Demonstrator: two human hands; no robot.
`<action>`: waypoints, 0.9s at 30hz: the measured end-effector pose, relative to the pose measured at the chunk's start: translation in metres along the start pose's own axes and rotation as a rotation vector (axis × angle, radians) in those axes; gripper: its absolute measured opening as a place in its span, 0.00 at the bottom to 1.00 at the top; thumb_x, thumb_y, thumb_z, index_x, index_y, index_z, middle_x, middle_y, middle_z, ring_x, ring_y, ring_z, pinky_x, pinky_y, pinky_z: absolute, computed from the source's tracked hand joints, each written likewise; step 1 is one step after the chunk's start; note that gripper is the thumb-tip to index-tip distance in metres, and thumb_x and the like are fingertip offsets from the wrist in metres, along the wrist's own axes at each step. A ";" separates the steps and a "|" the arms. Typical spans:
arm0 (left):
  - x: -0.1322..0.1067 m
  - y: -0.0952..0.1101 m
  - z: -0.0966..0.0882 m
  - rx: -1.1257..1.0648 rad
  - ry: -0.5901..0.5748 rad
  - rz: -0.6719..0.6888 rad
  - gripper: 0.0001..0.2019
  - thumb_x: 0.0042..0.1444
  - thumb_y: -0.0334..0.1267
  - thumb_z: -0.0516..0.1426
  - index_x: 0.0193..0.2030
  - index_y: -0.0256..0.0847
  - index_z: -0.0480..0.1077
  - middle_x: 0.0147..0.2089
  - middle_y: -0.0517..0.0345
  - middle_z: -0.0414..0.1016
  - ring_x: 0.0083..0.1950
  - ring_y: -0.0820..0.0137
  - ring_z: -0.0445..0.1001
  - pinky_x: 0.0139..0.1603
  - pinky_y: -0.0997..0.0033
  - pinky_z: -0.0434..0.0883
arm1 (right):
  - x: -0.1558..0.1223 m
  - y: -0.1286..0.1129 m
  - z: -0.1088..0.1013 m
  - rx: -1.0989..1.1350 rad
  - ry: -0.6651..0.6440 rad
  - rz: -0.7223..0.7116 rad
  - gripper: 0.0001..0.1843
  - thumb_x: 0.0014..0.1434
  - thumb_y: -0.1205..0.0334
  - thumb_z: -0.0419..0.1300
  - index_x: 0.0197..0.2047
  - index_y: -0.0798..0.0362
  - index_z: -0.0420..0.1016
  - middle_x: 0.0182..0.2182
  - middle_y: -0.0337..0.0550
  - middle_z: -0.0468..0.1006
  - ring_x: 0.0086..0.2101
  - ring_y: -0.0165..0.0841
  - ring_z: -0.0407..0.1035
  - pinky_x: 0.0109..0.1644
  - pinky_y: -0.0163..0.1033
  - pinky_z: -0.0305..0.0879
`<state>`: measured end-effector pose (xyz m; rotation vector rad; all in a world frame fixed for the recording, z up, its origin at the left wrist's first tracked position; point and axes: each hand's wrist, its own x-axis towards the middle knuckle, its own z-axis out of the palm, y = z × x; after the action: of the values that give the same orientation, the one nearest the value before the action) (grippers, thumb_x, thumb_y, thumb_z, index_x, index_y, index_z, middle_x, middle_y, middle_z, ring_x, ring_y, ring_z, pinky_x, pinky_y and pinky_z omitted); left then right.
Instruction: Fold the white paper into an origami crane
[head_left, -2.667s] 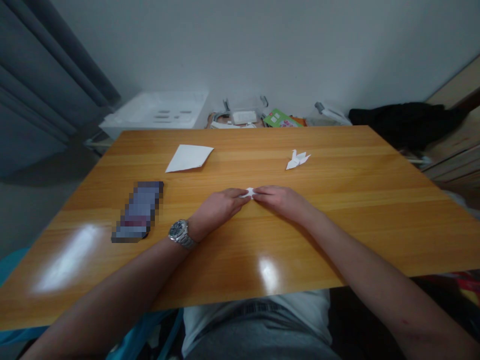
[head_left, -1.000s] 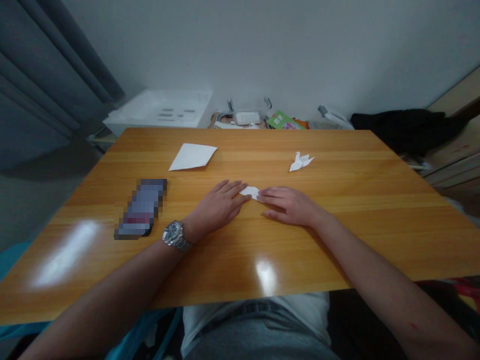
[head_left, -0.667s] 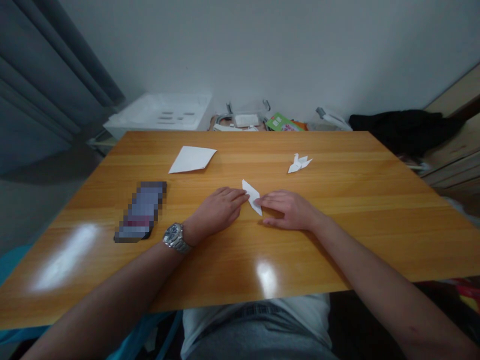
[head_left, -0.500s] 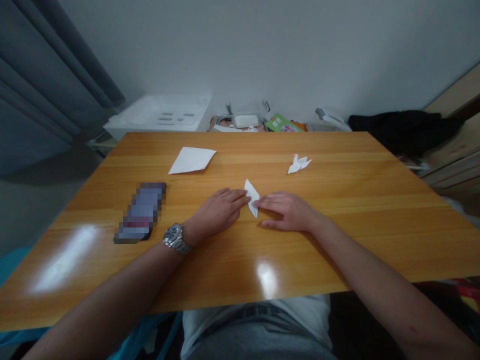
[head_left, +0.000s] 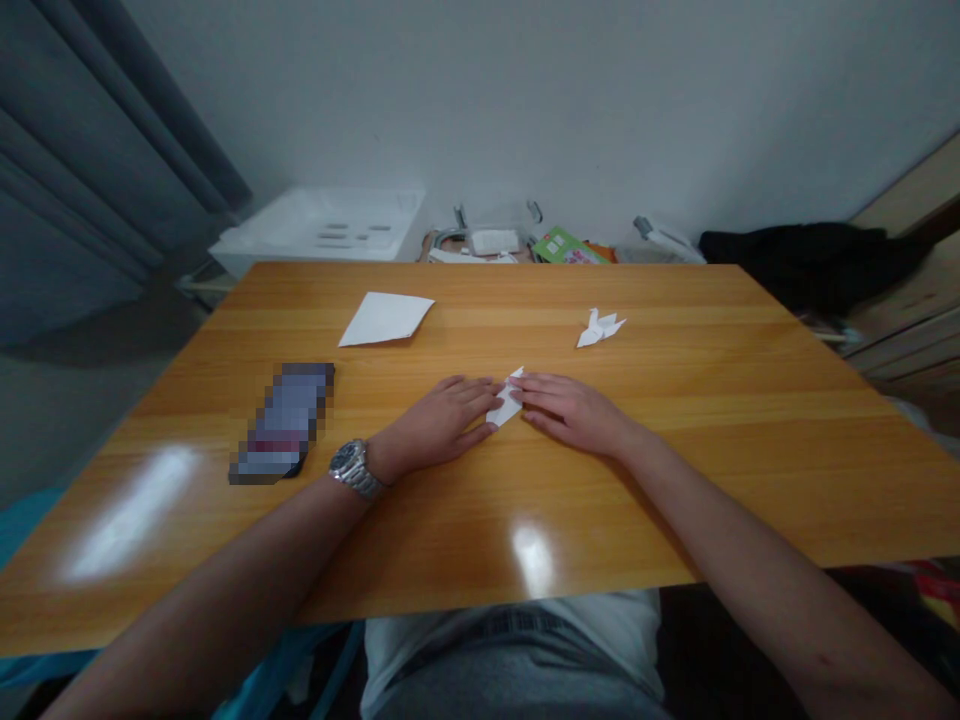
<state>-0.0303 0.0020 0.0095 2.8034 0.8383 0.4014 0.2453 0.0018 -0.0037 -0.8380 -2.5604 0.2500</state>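
A small folded piece of white paper (head_left: 505, 408) lies slanted on the wooden table in front of me, its upper point leaning right. My left hand (head_left: 459, 418) holds it from the left, fingertips on its edge and the thumb by its lower corner. From the right, my right hand (head_left: 574, 412) has its fingertips on the upper part of the same paper. Fingers cover parts of its edges. Beyond my right hand sits a white paper crane (head_left: 600, 327). A larger kite-shaped sheet of white paper (head_left: 386, 318) lies farther back on the left.
A phone (head_left: 285, 420) with a blurred-out screen lies left of my left hand, on the wooden table (head_left: 450, 540). Behind the table's far edge are a white plastic tray (head_left: 322, 230), a green booklet (head_left: 566, 246) and dark cloth (head_left: 810, 260).
The folded paper has turned clockwise, its top point swinging from upper left to upper right. Both hands have shifted slightly with it, and the right fingers have drawn closer together.
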 end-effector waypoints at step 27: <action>0.006 0.012 0.002 0.132 0.045 -0.021 0.15 0.71 0.38 0.51 0.57 0.36 0.73 0.56 0.46 0.77 0.57 0.60 0.75 0.61 0.56 0.70 | 0.007 -0.012 0.003 -0.096 0.084 0.001 0.11 0.70 0.62 0.58 0.48 0.53 0.81 0.49 0.53 0.81 0.49 0.43 0.75 0.55 0.52 0.73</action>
<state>-0.0189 -0.0052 0.0119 2.9132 0.9358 0.4225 0.2325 -0.0038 -0.0001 -0.8657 -2.5105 0.0902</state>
